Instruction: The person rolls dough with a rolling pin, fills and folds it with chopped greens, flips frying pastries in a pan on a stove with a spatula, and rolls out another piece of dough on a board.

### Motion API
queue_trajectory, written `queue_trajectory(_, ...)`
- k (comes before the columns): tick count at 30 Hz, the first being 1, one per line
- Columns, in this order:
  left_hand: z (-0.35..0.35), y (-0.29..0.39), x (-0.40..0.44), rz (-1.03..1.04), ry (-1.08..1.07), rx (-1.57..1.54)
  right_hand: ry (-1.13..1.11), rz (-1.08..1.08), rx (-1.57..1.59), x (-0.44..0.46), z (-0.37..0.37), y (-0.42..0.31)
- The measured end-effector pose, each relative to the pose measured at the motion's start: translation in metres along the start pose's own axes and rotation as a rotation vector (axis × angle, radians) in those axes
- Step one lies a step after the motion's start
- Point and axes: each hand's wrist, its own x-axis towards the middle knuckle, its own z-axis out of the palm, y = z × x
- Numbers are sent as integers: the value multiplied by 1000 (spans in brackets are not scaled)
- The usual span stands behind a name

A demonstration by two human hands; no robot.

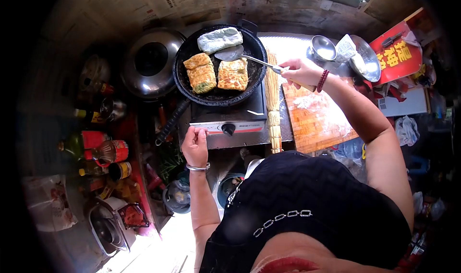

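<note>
My right hand point(303, 74) is closed around the handle of a metal spatula point(259, 61). The spatula's rounded head lies in the black frying pan point(218, 100), against the near edge of a pale folded flatbread point(220, 40). Two browned stuffed flatbreads, a left one point(200, 73) with green filling showing and a right one point(233, 75), sit nearer to me in the pan. My left hand point(194, 145), fingers curled with nothing visible in them, is by the front left corner of the gas stove point(245, 131), left of its black knob point(228, 129).
A steel lid point(151, 64) stands left of the pan. A straw brush point(273, 112) lies between the stove and a floured wooden board point(312, 114). Metal bowls point(324, 48) are at the back right. Bottles and jars point(113, 152) crowd the left shelf. The pan's handle point(173, 121) points toward me.
</note>
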Motion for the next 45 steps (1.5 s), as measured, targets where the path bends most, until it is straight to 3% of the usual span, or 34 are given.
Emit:
queue_trajectory(8, -4, 10, 4, -3, -29, 88, 65, -19, -246, -10, -18, -9)
queue_trajectory(19, 6, 20, 12, 11, -48, 161, 16, -165, -159, -14, -32, 9)
queue_trajectory(22, 8, 23, 13, -12, -59, 168, -12, -73, -171, -2, -39, 7)
queue_trajectory(27, 17, 23, 16, 3, -78, 81, -107, -101, -29, 25, -43, 14)
queue_trajectory(34, 8, 32, 24, 8, -82, 175, -16, -101, -92, 9, -58, 11)
queue_trajectory(45, 58, 62, 100, 200, -155, 270, 27, -210, -282, -14, -74, 5)
